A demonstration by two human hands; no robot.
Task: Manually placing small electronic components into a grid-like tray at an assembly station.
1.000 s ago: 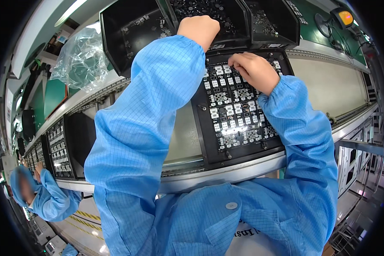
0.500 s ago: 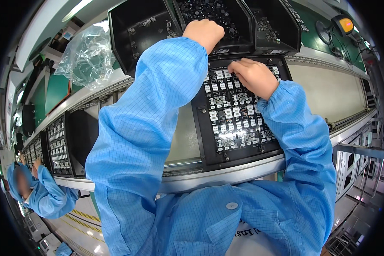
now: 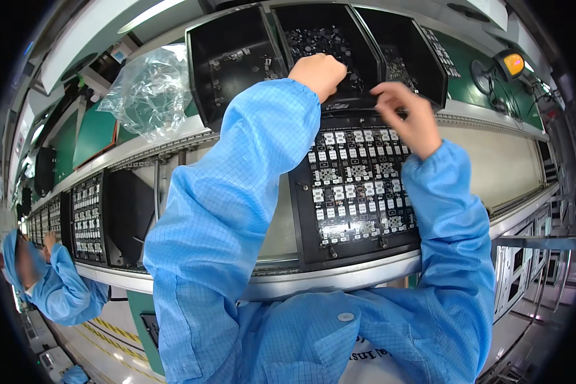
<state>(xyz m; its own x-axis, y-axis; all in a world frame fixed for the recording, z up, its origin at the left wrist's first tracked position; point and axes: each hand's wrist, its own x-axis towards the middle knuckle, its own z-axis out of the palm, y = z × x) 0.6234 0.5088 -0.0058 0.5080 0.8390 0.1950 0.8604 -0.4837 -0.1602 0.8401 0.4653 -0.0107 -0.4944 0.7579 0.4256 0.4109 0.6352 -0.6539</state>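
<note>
My left hand (image 3: 319,74) is closed in a fist over the front of the middle black bin (image 3: 365,48), which contains many small dark round parts (image 3: 313,40). Its fingertips and anything inside them are hidden. My right hand (image 3: 413,118) is raised above the far right part of a black tray fixture (image 3: 304,224), close to the bins' front edge. Its fingers are bent and apart, and I make out nothing held in them. Circuit boards (image 3: 358,185) with rows of white components lie in the fixture, on the conveyor line in front of me.
A left bin (image 3: 227,38) and a right bin (image 3: 390,38) hold scattered small parts. A clear plastic bag (image 3: 148,93) lies beside them. An orange-topped device (image 3: 511,64) stands far right. More loaded trays (image 3: 86,217) line the left, where a co-worker (image 3: 64,281) in blue works.
My right hand has lifted off the boards and moved up and right toward the bins, its fingers spreading. My left hand remains closed over the middle bin. The whole view has shifted slightly.
</note>
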